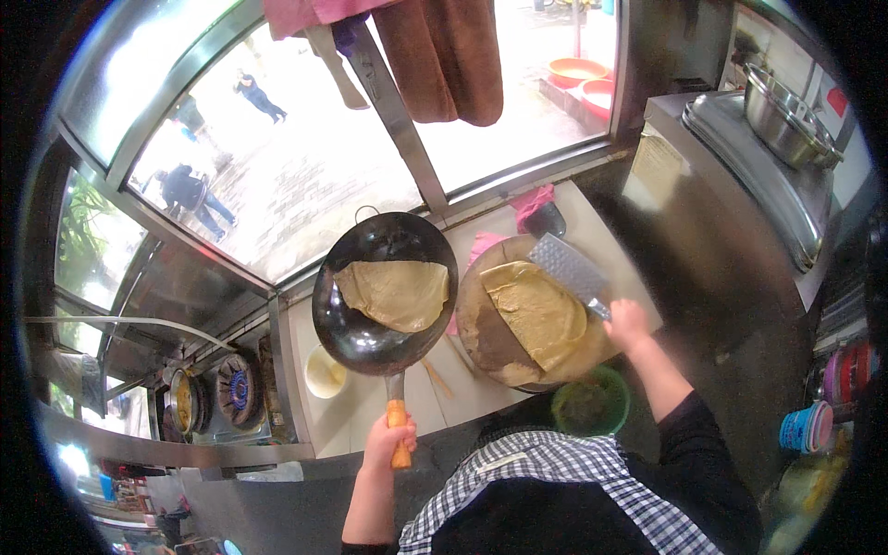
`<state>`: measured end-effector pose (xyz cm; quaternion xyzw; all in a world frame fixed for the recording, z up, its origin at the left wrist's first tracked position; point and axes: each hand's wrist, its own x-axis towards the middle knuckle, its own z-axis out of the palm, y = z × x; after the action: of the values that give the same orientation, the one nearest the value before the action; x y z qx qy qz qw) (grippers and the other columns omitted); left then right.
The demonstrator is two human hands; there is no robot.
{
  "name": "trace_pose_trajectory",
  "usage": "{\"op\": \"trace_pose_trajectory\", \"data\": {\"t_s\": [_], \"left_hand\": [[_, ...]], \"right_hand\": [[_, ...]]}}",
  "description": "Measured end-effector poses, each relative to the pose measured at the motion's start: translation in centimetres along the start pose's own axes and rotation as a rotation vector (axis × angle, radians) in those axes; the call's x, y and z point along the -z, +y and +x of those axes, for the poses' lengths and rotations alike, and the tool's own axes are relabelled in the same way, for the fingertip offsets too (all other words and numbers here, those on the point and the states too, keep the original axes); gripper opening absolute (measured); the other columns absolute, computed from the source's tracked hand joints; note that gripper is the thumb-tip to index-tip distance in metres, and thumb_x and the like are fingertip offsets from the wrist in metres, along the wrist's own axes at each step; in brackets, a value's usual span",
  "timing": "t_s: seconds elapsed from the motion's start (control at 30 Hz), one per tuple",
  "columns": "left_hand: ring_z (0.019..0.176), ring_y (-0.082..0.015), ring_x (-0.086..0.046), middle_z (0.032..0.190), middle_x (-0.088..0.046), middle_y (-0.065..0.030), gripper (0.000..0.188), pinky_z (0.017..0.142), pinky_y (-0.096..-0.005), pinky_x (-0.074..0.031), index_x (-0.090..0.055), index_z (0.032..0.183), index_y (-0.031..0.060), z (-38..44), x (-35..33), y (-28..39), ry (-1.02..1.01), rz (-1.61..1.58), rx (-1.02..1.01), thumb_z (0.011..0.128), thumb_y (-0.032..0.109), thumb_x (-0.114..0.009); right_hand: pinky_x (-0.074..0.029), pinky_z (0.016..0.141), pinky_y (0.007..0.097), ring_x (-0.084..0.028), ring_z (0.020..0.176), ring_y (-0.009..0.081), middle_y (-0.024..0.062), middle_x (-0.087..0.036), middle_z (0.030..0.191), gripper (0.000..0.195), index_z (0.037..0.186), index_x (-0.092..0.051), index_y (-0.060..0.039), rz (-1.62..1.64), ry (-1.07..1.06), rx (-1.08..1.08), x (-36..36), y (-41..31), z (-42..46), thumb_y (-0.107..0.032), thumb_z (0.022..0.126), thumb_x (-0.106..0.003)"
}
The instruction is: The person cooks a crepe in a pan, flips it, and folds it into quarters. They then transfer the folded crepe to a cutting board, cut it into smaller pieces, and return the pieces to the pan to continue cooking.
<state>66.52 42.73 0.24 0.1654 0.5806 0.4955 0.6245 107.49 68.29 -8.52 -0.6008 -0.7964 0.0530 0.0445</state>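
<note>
My left hand grips the wooden handle of a black wok. Inside the wok lies a folded, thin yellowish-brown sheet of food, like a pancake or egg sheet. My right hand holds a cleaver by its handle, the blade pointing up and left over the far right rim of a round wooden chopping board. Another folded sheet of the same kind lies on the board, close to the blade.
A white bowl with pale contents stands left of the wok. Below the board is a green basin. A lit gas burner is at left. Pink cloth lies by the window; brown cloths hang above. Metal bowls stand right.
</note>
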Motion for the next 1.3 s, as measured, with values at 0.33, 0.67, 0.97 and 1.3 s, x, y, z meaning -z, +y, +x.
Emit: {"op": "trace_pose_trajectory", "data": {"t_s": [0.33, 0.67, 0.97, 1.3], "left_hand": [[0.048, -0.0132, -0.045, 0.07, -0.048, -0.0083, 0.033, 0.043, -0.027, -0.04, -0.042, 0.094, -0.0008, -8.0, -3.5, -1.0, 0.192, -0.024, 0.01, 0.064, -0.005, -0.055], [0.049, -0.0137, -0.046, 0.071, -0.048, -0.0083, 0.035, 0.044, -0.0276, -0.041, -0.041, 0.096, -0.0005, -15.9, -6.6, -2.3, 0.395, -0.106, -0.008, 0.064, -0.006, -0.055], [0.05, -0.0142, -0.047, 0.07, -0.048, -0.0085, 0.036, 0.044, -0.0272, -0.041, -0.041, 0.096, -0.0016, -20.5, -5.5, -3.9, 0.487, -0.172, -0.011, 0.064, -0.006, -0.056], [0.053, -0.0093, -0.047, 0.075, -0.051, -0.0036, 0.037, 0.046, -0.0191, -0.039, -0.045, 0.102, 0.0032, -23.1, -0.1, -4.5, 0.442, -0.127, -0.026, 0.068, 0.0, -0.059]], "right_hand": [[-0.044, 0.069, 0.0426, -0.055, 0.08, 0.0341, 0.019, -0.056, 0.084, 0.026, 0.085, -0.048, -0.0038, 0.188, -0.28, -0.027, 1.6, 1.0, 0.7, -0.02, 0.068, -0.06], [-0.044, 0.065, 0.0429, -0.058, 0.074, 0.0343, 0.0184, -0.059, 0.079, 0.024, 0.085, -0.049, -0.0031, 0.414, -0.31, 0.011, 2.9, -10.7, -2.1, -0.021, 0.071, -0.054], [-0.044, 0.068, 0.0438, -0.057, 0.078, 0.0363, 0.0211, -0.059, 0.081, 0.028, 0.084, -0.049, -0.001, 0.53, -0.482, 0.176, -3.4, -22.3, -3.6, -0.026, 0.072, -0.055], [-0.046, 0.071, 0.0393, -0.057, 0.081, 0.0297, 0.0164, -0.058, 0.087, 0.028, 0.088, -0.051, -0.0024, 0.311, -0.389, 0.225, -9.0, -29.8, -2.4, -0.026, 0.074, -0.058]]}}
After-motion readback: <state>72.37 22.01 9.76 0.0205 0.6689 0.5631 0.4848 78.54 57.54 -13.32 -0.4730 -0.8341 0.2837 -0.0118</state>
